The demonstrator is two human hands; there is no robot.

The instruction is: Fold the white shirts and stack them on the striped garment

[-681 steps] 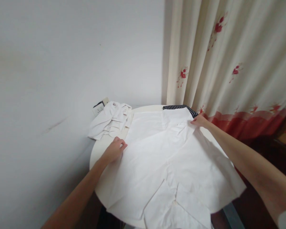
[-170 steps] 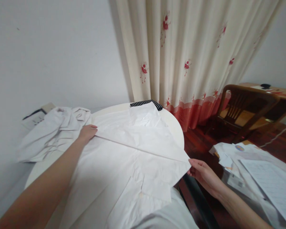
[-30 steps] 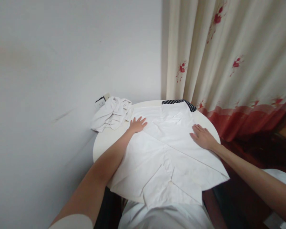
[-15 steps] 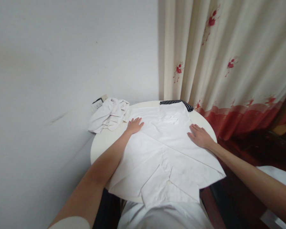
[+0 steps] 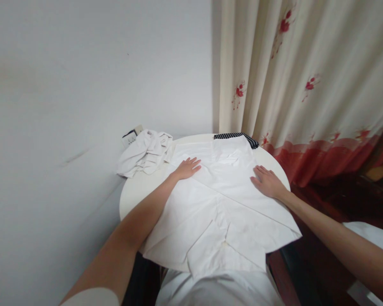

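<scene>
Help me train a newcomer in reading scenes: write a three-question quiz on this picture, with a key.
1. True or false: the left hand is clenched into a fist.
2. What pattern marks the dark cloth at the far edge of the table? A) dots B) stripes C) checks
3. Fill in: the crumpled white cloth lies to the ____ of the white garment.

Key: 1. False, it lies open on the garment. 2. B. 3. Left.

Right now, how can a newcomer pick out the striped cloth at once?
Find the round white table beside the floral curtain. At its far edge, bordering the spread white garment, lies the striped cloth. Unlike its plain white neighbour, it is black with thin white stripes.
</scene>
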